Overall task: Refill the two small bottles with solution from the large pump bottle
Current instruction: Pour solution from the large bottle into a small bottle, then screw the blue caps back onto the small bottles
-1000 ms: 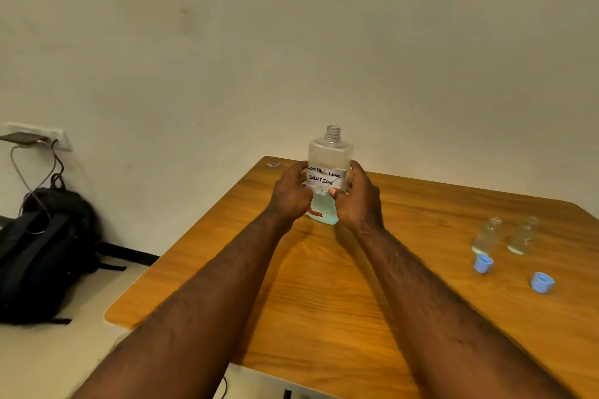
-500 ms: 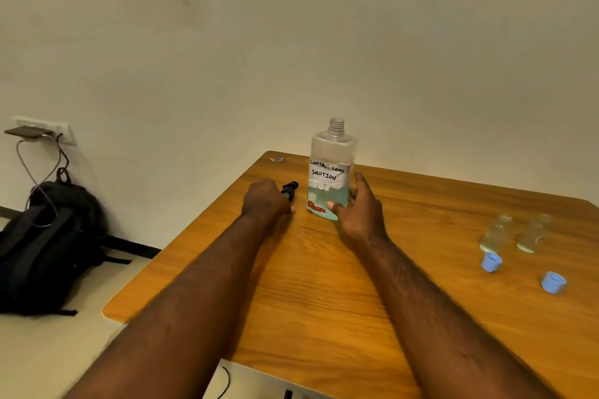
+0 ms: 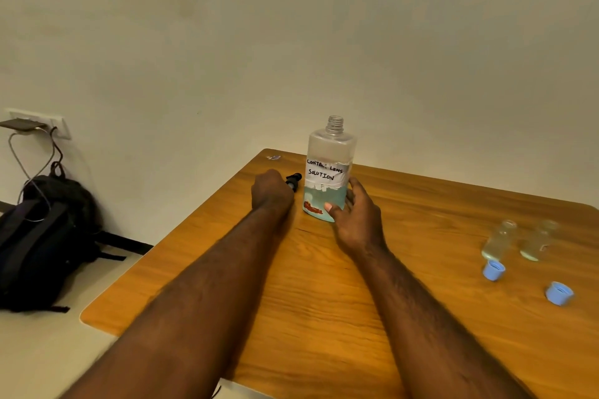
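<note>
The left grip (image 3: 272, 193) is closed in a fist round the black pump head (image 3: 293, 179), whose end pokes out just to its right, low over the surface (image 3: 227, 285). Just right of that, the large pump bottle (image 3: 329, 172) stands upright with its neck open. The right grip (image 3: 356, 217) cups its lower body, thumb in front and fingers along the far side. The two small bottles (image 3: 500, 241) stand well to the right of this grip, their blue caps (image 3: 493, 270) lying just nearer the person. The right grip is closer to them, so pouring likely means carrying the big bottle rightward.
</note>
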